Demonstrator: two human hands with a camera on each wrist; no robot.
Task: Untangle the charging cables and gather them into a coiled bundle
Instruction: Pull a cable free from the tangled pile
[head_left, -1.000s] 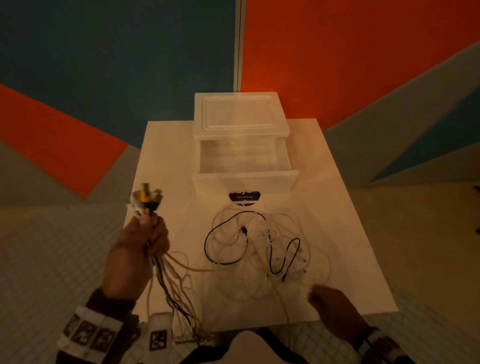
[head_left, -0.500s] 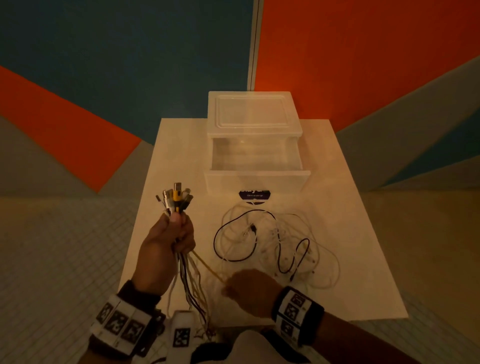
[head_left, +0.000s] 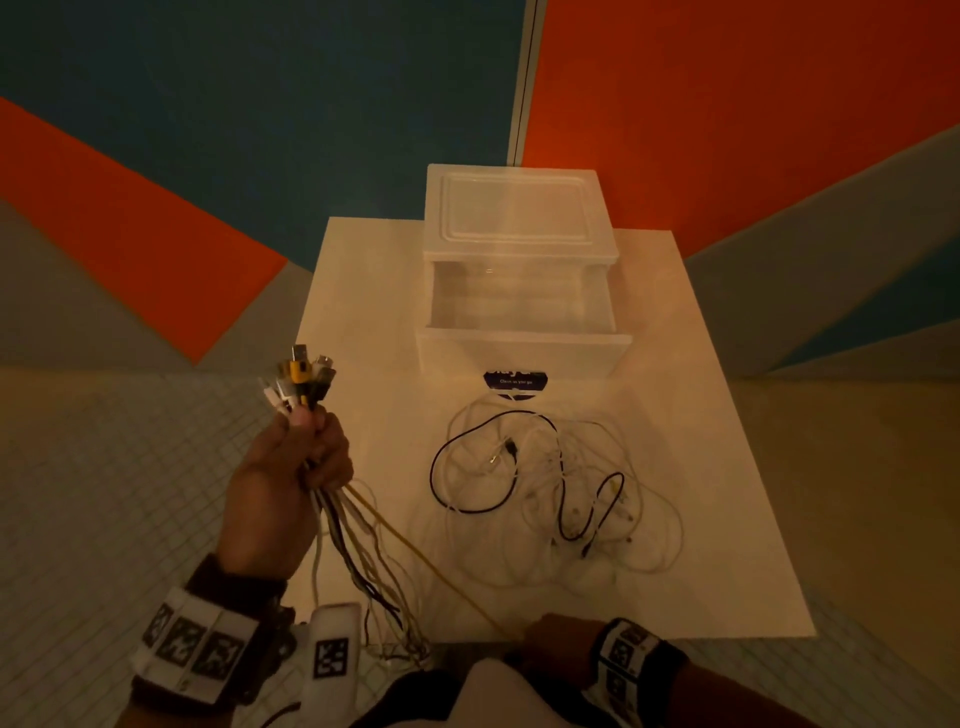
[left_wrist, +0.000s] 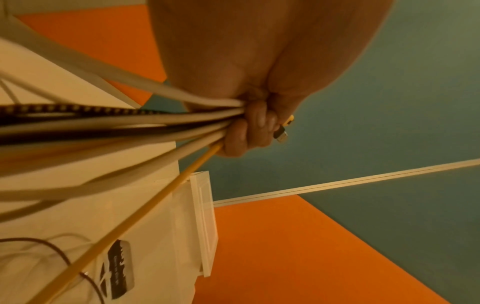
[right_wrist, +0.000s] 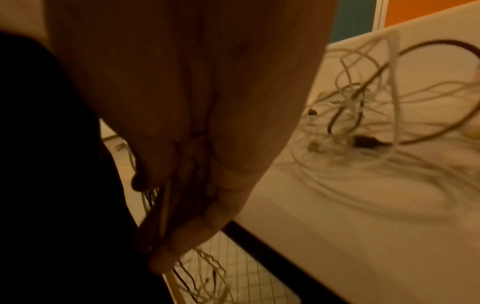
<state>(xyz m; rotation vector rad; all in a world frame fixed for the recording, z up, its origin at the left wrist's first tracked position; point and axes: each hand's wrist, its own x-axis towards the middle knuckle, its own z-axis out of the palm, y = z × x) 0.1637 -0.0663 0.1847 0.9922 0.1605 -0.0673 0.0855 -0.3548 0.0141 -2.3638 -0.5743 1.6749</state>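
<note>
My left hand is raised over the table's left edge and grips a bunch of cables just below their plugs, which fan upward. In the left wrist view its fingers are curled tight round the cable bunch. The strands hang down past the near table edge. A yellow cable runs taut from that fist to my right hand, which grips it at the near edge. The right wrist view shows the right hand's fingers curled round the strands. A loose tangle of white and black cables lies on the table.
A translucent plastic drawer box, its drawer pulled open, stands at the back of the white table. A dark label lies in front of it. The tiled floor surrounds the table, and painted walls rise behind.
My right hand slid along the yellow cable from near the left fist back to the near table edge, pulling it taut. The left hand kept hold of the plugs.
</note>
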